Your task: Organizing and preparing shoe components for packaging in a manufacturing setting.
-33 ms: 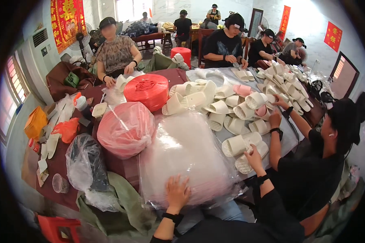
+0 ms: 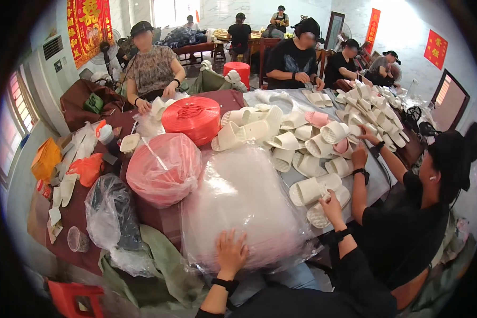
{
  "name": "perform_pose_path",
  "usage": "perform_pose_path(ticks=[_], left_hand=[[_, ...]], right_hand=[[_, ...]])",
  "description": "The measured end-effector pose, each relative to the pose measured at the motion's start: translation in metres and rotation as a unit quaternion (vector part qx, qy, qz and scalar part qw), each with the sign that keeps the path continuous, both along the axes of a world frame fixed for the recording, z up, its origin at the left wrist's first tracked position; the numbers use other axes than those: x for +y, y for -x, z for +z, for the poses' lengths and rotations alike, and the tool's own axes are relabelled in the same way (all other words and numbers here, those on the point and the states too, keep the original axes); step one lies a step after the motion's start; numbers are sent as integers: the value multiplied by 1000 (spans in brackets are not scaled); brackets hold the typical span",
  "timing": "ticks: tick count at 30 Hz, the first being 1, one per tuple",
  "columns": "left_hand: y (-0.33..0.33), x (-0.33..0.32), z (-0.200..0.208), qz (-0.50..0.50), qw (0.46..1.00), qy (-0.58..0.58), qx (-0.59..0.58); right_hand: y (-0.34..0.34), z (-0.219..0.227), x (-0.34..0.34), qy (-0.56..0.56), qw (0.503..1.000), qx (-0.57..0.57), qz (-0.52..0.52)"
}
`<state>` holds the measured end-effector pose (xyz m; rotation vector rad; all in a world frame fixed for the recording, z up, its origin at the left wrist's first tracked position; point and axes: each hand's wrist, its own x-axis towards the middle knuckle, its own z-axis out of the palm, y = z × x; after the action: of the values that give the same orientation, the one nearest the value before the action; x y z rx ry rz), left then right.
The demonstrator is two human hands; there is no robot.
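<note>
Along the near edge of the counter, a stack of clear plastic bags is laid, and the left hand is rested flat on its near end, fingers a little spread. Just right of the stack, a pair of white slippers is touched by the right hand, its fingers bent; the contact is partly hidden by them, so whether anything is gripped cannot be told. The counter's edge is covered by the stack, and the left forearm is cut off below. Leftward, room is limited by a pink bundle and a green cloth; rightward, by a co-worker's hands and forearms, between which grey cover is seen.
</note>
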<state>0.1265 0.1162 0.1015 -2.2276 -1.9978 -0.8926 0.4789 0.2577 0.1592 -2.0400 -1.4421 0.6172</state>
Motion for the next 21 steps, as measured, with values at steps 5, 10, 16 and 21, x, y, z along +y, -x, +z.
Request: perform_pose_path(ticks=[5, 10, 16, 21], left_hand=[[-1, 1, -9, 10, 999, -29, 13], [-4, 3, -6, 7, 999, -42, 22], [-2, 3, -5, 10, 999, -53, 4], [-1, 3, -7, 2, 999, -45, -1]], right_hand=[[-14, -18, 6, -152, 930, -334, 13], [-36, -34, 3, -78, 988, -117, 57], [-18, -14, 2, 18, 972, 223, 70], [-12, -18, 21, 76, 961, 249, 95]])
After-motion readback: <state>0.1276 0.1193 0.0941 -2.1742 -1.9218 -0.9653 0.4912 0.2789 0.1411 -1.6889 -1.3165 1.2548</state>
